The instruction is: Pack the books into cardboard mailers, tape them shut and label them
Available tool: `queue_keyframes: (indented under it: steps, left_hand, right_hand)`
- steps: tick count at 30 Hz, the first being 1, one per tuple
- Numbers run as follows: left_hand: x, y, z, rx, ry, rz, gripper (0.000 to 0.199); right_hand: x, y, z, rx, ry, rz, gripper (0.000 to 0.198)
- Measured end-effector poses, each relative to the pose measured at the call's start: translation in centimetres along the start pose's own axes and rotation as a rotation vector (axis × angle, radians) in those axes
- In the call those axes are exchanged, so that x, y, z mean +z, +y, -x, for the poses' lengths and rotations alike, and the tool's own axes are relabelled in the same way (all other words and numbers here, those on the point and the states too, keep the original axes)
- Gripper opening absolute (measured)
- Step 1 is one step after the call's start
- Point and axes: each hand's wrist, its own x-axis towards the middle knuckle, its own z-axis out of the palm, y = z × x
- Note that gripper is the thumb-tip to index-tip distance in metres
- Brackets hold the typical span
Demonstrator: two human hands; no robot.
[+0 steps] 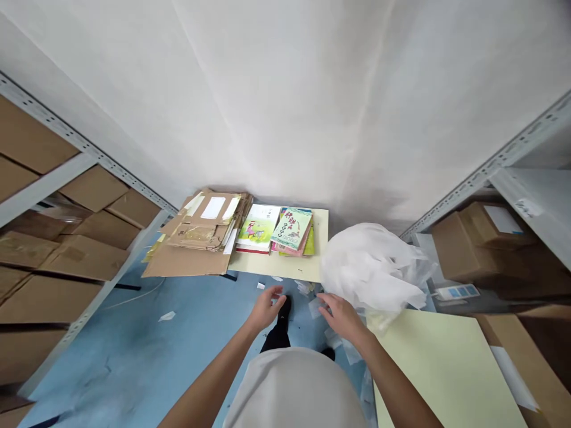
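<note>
Both the left hand and the right hand hang open and empty, the crumpled white plastic wrapping heap just beyond the right fingertips, probably light, limp and best gathered by bunching.

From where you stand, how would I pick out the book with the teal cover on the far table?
Look at the pale yellow table against the white wall, beyond both hands. Flattened cardboard covers its left end; two book stacks lie to the right. The teal-covered book tops the right stack, tilted, with dark brushed characters, unlike the white-and-green book beside it.
</note>
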Motion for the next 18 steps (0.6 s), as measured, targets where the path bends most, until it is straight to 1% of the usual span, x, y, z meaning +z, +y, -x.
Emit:
queue_keyframes:
  steps: [2, 4, 7, 10, 12, 14, 16, 18]
  left_hand:
    - [-1.9, -1.1, -2.5, 0.005, 0.024, -0.039, 0.04]
    - [-3.8, -2.0, -5.6, 0.007, 0.04, -0.082, 0.041]
    - [-6.4, -2.5, -11.3, 0.012, 0.033, -0.113, 0.044]
    - [-8.0, -1.7, -17.5, 0.031, -0.004, -0.063, 0.045]
    - [-8.5, -1.1, -21.0, -0.019, -0.025, -0.024, 0.04]
    - [-8.4, -0.9, -23.6, -0.062, -0.068, -0.012, 0.035]
    - [-8.0, -1.1, -25.2, -0.094, -0.11, -0.016, 0.03]
    - [-7.7, -1.5, -26.1, -0.125, -0.13, -0.021, 0.025]
  right_hand:
    - [0.6, -1.1, -3.4, -0.024, -0.01, -0.011, 0.039]
    - [1.3, -1.8, -6.9, -0.002, -0.004, -0.059, 0.038]
    - [2.5, -2.3, -12.3, 0.134, 0.064, -0.228, 0.042]
    - [3.5, -2.5, -17.5, 0.31, 0.173, -0.523, 0.049]
    - [3.9, -2.5, -20.4, 0.4, 0.252, -0.711, 0.051]
    - [4.3, -2.4, -22.6, 0.488, 0.346, -0.823, 0.05]
    - [4.7, -2.2, -24.1, 0.557, 0.433, -0.86, 0.048]
    - [5.1, -1.8, -24.9, 0.587, 0.47, -0.856, 0.044]
